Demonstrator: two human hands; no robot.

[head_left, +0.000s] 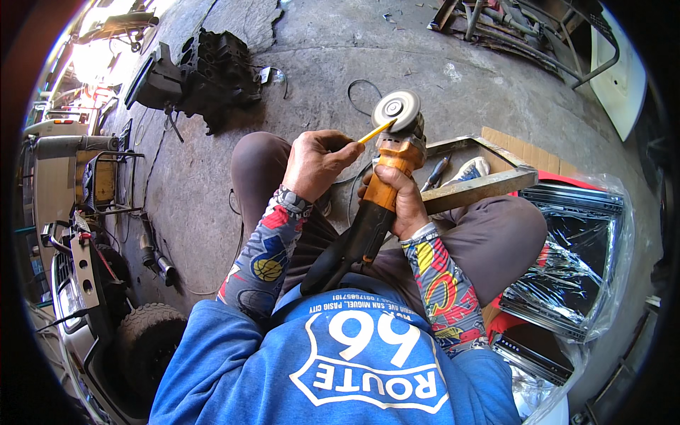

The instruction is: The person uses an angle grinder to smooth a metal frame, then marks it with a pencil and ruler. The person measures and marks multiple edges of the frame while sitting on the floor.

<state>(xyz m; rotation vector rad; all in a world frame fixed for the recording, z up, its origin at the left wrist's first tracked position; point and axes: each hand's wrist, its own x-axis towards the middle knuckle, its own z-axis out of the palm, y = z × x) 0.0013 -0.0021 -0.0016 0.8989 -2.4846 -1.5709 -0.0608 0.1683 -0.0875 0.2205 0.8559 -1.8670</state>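
An orange and black angle grinder (386, 191) rests across my lap, its head pointing away from me. My right hand (401, 200) is wrapped round its orange body. Pinched in my left hand (319, 161) is a yellow pencil (377, 131). The pencil's tip reaches the face of the pale round disc (397, 110) on the grinder; whether it touches I cannot tell. Just right of the grinder lies a rectangular metal frame (482, 188), with my shoe (470, 171) showing inside it. A dark-handled screwdriver (436, 172) is between the frame and my right hand.
A dark engine block (212, 81) sits on the concrete floor at far left. Plastic-wrapped black panels (563, 258) lie at right beside cardboard (528, 150). Metal tubing (517, 35) is piled at far right. A vehicle with a knobby tire (150, 340) stands at near left. Cables (352, 95) trail on the floor.
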